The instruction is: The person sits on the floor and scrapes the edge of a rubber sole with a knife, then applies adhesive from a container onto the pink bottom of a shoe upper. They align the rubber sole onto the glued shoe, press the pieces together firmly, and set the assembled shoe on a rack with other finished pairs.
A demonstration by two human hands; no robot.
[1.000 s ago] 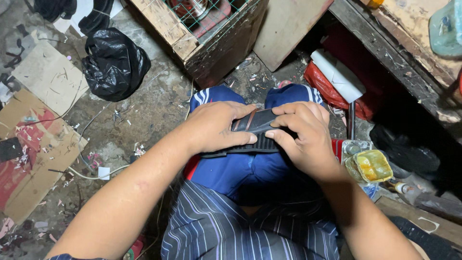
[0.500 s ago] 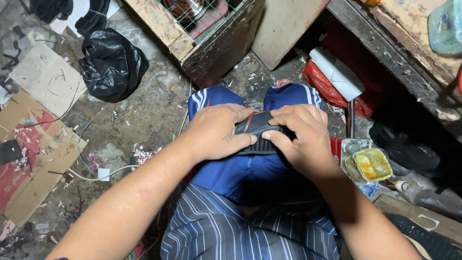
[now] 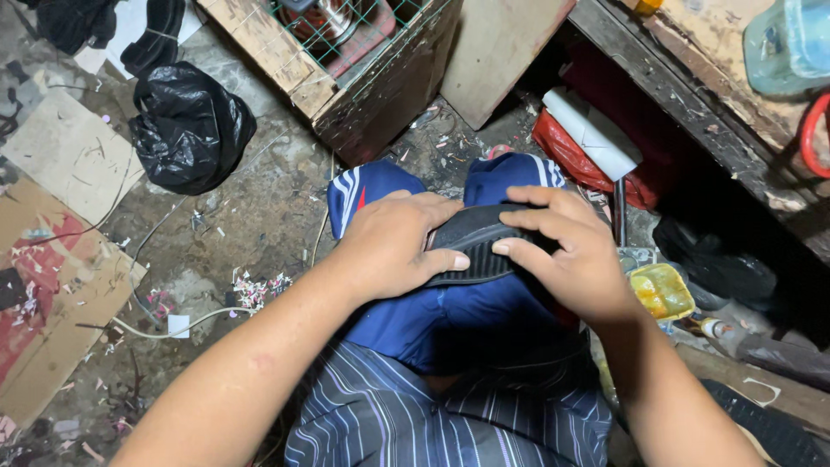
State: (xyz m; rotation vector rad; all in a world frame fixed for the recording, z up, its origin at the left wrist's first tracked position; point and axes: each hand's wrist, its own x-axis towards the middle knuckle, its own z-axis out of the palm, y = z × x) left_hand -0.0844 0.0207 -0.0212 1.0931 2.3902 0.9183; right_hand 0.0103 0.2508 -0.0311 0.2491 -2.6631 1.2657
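Observation:
A dark ribbed shoe part [image 3: 471, 242], black and curved, rests across my lap over my blue shorts [image 3: 450, 320]. My left hand [image 3: 389, 246] lies on its left end, thumb pressed along the lower edge. My right hand [image 3: 566, 255] covers its right end, fingers spread over the top and thumb meeting the left thumb near the middle. Both hands grip the piece; its right half is hidden under my fingers.
A wooden crate with wire mesh [image 3: 346, 60] stands ahead. A black plastic bag [image 3: 186, 125] and cardboard sheets [image 3: 52, 259] lie left on the littered floor. At right: a red bag with a white roll [image 3: 596, 138], a yellow glue tin [image 3: 661, 290], a dark wooden bench [image 3: 718, 95].
Both hands have shifted slightly on the dark piece, thumbs drawing together at its lower edge. The camera view has tilted a little; the piece stays on my lap.

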